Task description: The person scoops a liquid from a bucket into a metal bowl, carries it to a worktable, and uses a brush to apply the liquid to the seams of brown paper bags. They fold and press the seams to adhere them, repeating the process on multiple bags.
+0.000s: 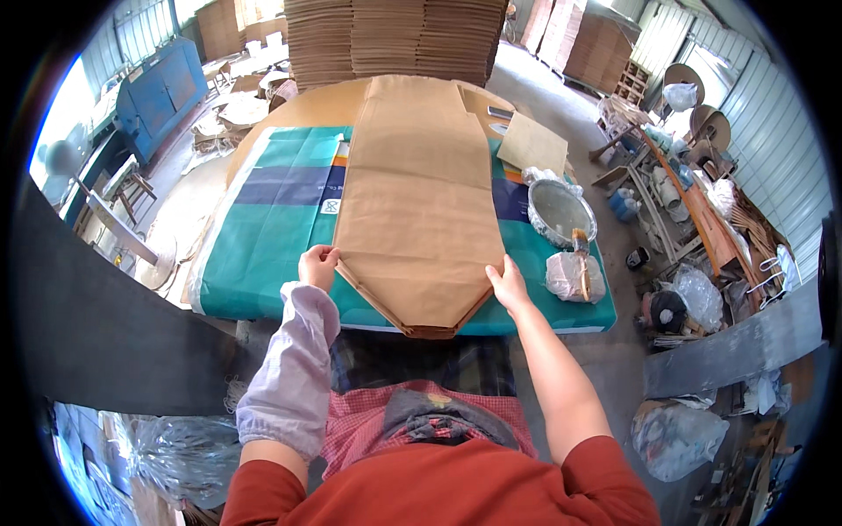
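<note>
A stack of long brown kraft paper bags [421, 193] lies lengthwise over the table in front of me. Its near end is folded at both corners, tapering to a short blunt edge with several layers showing. My left hand [318, 266] pinches the left edge of the paper bag just where the slanted fold begins. On the opposite side, my right hand [509, 285] grips the right edge, thumb on top and fingers hidden beneath. The layers lie flat between the two hands.
Teal and navy sheeting [272, 219] covers the table. At the right stand a basin [561, 213] of greyish liquid and a brush [581, 245] on a wrapped block [575, 277]. A tan board [532, 142] lies behind them. Tall stacks of brown sheets [395, 39] rise beyond the table.
</note>
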The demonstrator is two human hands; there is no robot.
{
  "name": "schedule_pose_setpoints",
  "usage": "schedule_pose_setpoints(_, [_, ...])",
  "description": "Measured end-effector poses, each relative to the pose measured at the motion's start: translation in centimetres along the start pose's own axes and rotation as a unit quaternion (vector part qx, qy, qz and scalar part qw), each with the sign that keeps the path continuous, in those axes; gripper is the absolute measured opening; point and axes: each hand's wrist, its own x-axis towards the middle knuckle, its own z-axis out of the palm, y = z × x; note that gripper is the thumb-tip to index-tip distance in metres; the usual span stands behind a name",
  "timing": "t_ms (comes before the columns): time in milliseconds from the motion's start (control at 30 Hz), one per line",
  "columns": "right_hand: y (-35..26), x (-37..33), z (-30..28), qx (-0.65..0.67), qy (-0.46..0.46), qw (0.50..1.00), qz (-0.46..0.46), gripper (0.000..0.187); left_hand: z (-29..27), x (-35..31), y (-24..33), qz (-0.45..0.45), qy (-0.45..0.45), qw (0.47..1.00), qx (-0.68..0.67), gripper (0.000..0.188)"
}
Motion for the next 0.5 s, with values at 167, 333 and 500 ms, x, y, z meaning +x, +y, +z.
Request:
schedule_pose_setpoints(167, [0.8, 0.6, 1.4, -0.109, -0.005, 0.994, -0.015, 0.064, 0.4, 0.7, -0.1, -0.159, -0.061, 0.977, -0.128, 0.022])
schedule_pose_setpoints(333, [-1.2, 0.9, 0.0, -0.260, -0.012, 0.963, -0.070, 0.059, -0.8, 1.1, 2.1, -0.183, -0.202, 0.948, -0.161, 0.020])
schedule_pose_setpoints(500, [-18.7, -5.6, 4.2, -0.178, -0.075, 0.927, -0.322, 0.050, -0.7, -1.2, 4.4, -0.130, -0.155, 0.962, -0.183, 0.018])
